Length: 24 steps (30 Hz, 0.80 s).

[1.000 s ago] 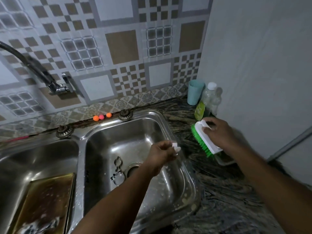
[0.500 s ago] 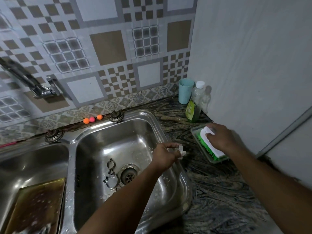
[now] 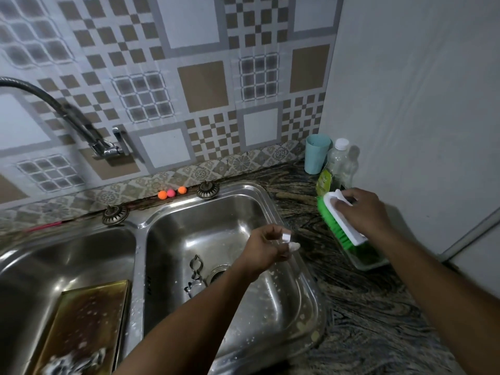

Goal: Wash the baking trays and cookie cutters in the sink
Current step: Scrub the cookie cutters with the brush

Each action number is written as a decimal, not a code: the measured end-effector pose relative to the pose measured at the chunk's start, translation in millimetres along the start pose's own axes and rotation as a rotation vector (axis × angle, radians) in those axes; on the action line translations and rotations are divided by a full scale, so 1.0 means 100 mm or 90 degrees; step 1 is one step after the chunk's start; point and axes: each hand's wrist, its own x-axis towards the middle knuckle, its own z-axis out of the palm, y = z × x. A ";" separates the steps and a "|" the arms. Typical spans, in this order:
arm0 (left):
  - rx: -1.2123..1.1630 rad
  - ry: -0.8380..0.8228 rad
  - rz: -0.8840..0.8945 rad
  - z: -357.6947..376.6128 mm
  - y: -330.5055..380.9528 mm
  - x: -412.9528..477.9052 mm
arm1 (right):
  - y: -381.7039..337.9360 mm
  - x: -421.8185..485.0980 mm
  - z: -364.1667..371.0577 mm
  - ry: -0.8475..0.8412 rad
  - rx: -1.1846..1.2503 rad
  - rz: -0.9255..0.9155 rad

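Right hand, centre-right, clasps green brush above its dish, presumably for scrubbing; left hand grip indiscernible.

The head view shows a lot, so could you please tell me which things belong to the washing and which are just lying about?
Job: baking tray in the left basin; cookie cutters in the right basin; brush in the right hand; bottle, likely soap; tap.
Lying about: teal cup; three small balls.
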 end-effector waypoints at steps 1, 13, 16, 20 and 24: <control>-0.004 0.001 -0.003 0.00 0.03 -0.02 | -0.07 -0.04 0.02 -0.011 0.023 -0.021; -0.115 0.070 0.069 -0.90 0.40 -0.66 | -1.17 -0.72 1.11 -0.166 0.418 -0.105; -0.124 0.077 0.067 -1.13 0.42 -0.81 | -1.37 -0.79 1.28 -0.171 0.421 -0.112; -0.187 0.104 0.050 -1.35 0.44 -0.95 | -1.66 -0.93 1.46 -0.190 0.438 -0.152; -0.234 0.138 0.033 -1.56 0.39 -1.01 | -1.72 -1.13 1.57 -0.192 0.426 -0.190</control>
